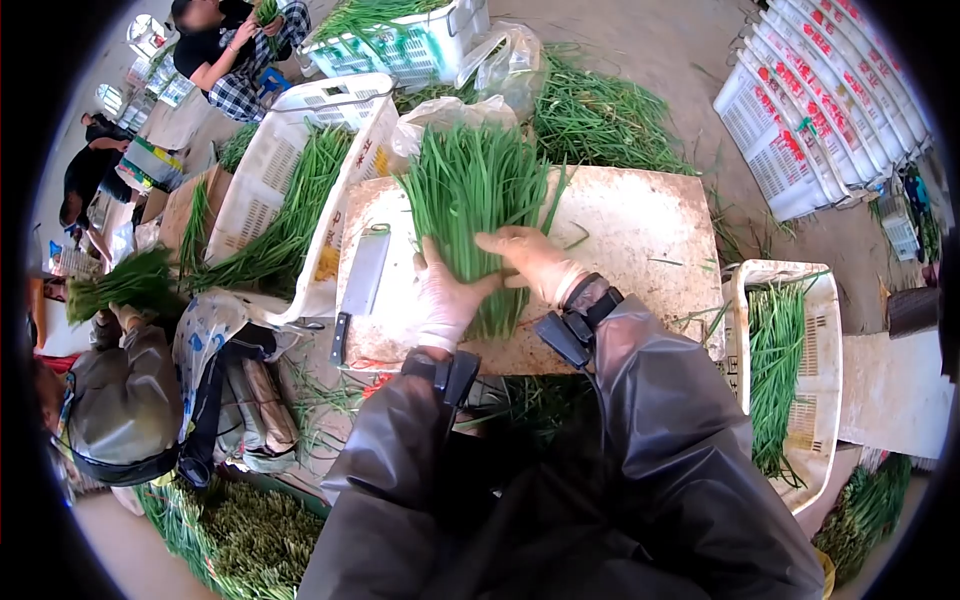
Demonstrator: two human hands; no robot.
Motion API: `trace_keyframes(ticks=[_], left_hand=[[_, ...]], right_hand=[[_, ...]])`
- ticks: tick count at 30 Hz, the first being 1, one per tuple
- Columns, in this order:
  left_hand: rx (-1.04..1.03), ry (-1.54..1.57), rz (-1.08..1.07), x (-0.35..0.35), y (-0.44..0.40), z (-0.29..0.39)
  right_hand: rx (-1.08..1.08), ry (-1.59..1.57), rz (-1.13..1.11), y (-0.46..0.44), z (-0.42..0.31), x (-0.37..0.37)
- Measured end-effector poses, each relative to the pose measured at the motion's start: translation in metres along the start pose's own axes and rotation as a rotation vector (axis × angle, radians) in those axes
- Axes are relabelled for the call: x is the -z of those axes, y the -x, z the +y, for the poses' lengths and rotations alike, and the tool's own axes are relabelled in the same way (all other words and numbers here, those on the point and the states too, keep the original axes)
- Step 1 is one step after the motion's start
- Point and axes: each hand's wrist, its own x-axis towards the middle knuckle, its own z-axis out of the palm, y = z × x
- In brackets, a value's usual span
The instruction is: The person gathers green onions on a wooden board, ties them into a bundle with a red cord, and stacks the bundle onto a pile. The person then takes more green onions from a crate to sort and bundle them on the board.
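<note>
A thick bunch of green chives (475,190) lies on the worn white board (640,230) in front of me, leaves pointing away and stems toward me. My left hand (447,298), in a thin pale glove, is closed around the left side of the stems. From the right, my right hand (537,264), also gloved, grips the same bunch, its fingertips close to my left thumb. A broad-bladed knife (365,275) with a dark handle rests on the board left of the bunch. A few loose leaves are scattered to the right.
White crates with chives stand to the left (345,180), at the back (455,40) and on the right (828,370). A loose heap of chives (605,110) lies behind the board. Stacked crates (790,140) are at upper right. A co-worker (130,390) handles chives at left.
</note>
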Motion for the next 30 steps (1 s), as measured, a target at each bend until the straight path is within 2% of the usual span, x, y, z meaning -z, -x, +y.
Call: trace_keyframes(ticks=[1,4,5,8,9,12,16,19,22,26,27,30], left_hand=[[0.018,-0.002,-0.005,0.001,0.001,0.003],[0.050,0.004,-0.013,0.000,0.004,0.008],[0.047,0.010,-0.008,-0.001,0.004,0.005],[0.054,0.013,-0.023,0.004,0.005,0.009],[0.049,0.009,-0.021,0.003,0.005,0.007],[0.032,0.030,-0.032,0.005,0.002,0.007],[-0.001,0.082,-0.048,0.003,-0.002,0.002],[-0.047,0.306,-0.065,0.006,-0.003,-0.001],[-0.030,0.637,-0.195,0.015,0.002,-0.004],[-0.047,0.330,-0.127,0.000,0.008,-0.014],[-0.039,0.174,-0.067,-0.007,0.010,-0.012],[-0.032,0.086,-0.041,-0.013,0.012,-0.007]], right_hand=[[0.028,0.025,0.081,-0.002,0.003,0.002],[0.282,0.394,0.035,-0.008,0.002,0.040],[0.301,0.549,0.088,-0.009,0.003,0.049],[0.149,0.938,0.023,-0.005,0.018,0.065],[0.084,0.926,-0.044,0.010,0.011,0.060],[0.302,0.785,-0.009,-0.037,0.088,0.060],[0.288,0.796,0.060,-0.013,0.064,0.020],[0.272,0.877,0.052,-0.018,0.062,0.000],[0.267,0.913,0.040,-0.026,0.066,-0.004],[0.262,1.007,0.051,-0.022,0.071,-0.001],[0.248,1.043,0.071,-0.018,0.068,-0.001],[0.249,1.104,0.076,-0.002,0.056,0.001]])
